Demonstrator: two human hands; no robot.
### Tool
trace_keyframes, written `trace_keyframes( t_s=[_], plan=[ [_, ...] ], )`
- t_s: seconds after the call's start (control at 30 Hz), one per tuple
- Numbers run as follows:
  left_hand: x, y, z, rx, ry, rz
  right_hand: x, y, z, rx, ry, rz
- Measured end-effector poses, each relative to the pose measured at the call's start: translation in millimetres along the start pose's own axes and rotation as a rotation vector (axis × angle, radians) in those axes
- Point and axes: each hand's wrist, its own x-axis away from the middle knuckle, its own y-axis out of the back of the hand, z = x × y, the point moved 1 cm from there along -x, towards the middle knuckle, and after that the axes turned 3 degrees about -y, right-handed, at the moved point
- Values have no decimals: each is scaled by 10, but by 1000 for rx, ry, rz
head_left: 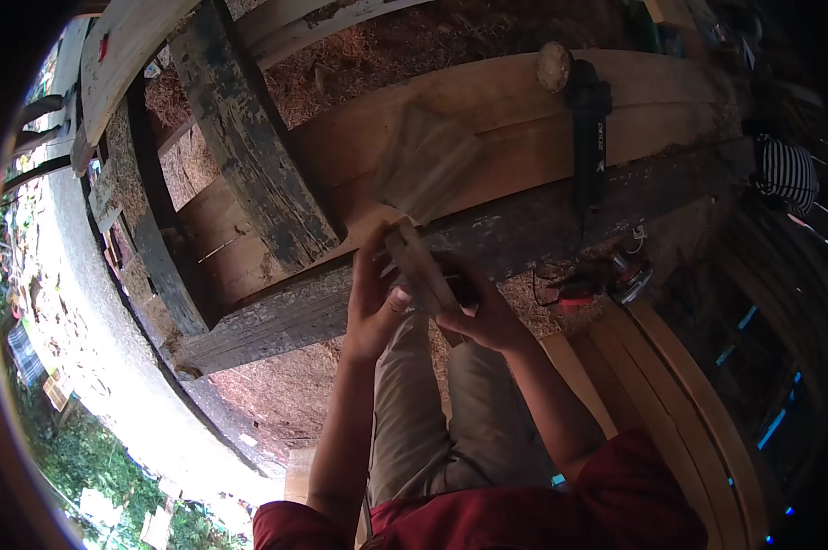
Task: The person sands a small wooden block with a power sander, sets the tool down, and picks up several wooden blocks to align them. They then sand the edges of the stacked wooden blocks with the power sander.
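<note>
The person wears a deep red top [496,524], its cloth looking plain, with loose sleeves, left [290,525] and right [634,486], that end near the elbows. Both forearms are bare, as are the left hand [375,307] and right hand [487,312]. The trousers [441,454] are a muted grey-beige, softly creased at the lap and along the thighs. A thin line edges the left trouser leg; whether it is seam or cord is unclear.
</note>
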Motion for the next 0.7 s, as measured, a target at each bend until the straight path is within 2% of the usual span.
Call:
trace_keyframes(
  t_s=[0.13,0.23,0.33,0.43,0.53,0.7],
  plan=[
    [-80,-40,5,-19,20,-2,44,30,18,-131,-44,51],
    [-96,-66,13,-65,-6,5,4,119,-110,-69,37,74],
    [-91,-59,88,-57,32,-15,17,203,-144,-5,-40,92],
    [-112,-56,121,-87,-9,-28,-20,241,-159,1,16,50],
    [-141,-89,124,23,42,-51,-26,261,-60,-12,-67,58],
    [-152,-95,185,89,85,-98,-69,289,5,56,-68,76]
  ],
)
